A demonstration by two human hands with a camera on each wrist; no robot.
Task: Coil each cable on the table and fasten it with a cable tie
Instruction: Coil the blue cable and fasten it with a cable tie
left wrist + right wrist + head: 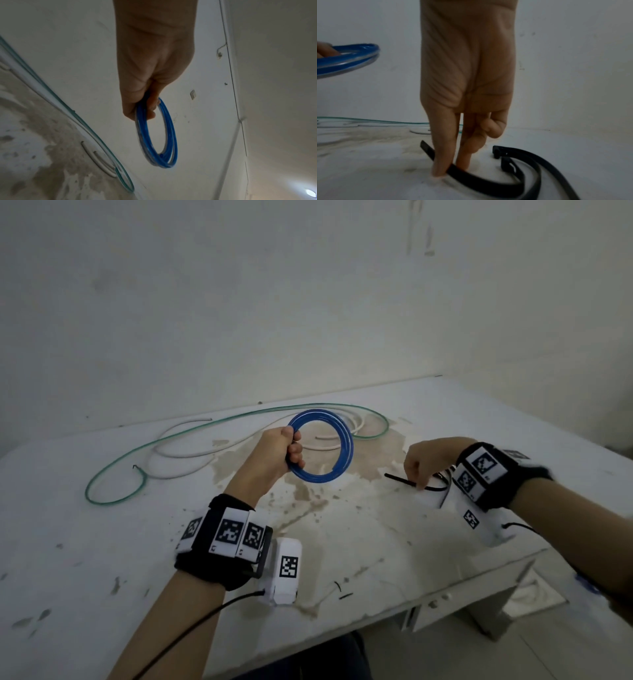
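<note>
My left hand [287, 451] grips a blue cable wound into a round coil [337, 453], held up above the table's middle; the coil [161, 135] hangs from my curled fingers [150, 105] in the left wrist view. My right hand [419, 465] reaches down at the right and pinches a black cable tie [399, 479] between thumb and fingertip [440, 167], the tie [471, 177] still touching the table. More black ties [537, 165] lie curved right beside it. A green cable [137, 453] and a white cable [191, 453] sprawl uncoiled at the back left.
The table [342, 542] is white and stained, its right edge [513, 563] close to my right wrist. Small black snippets [342, 592] lie near the front edge. A bare wall [308, 302] rises behind the table.
</note>
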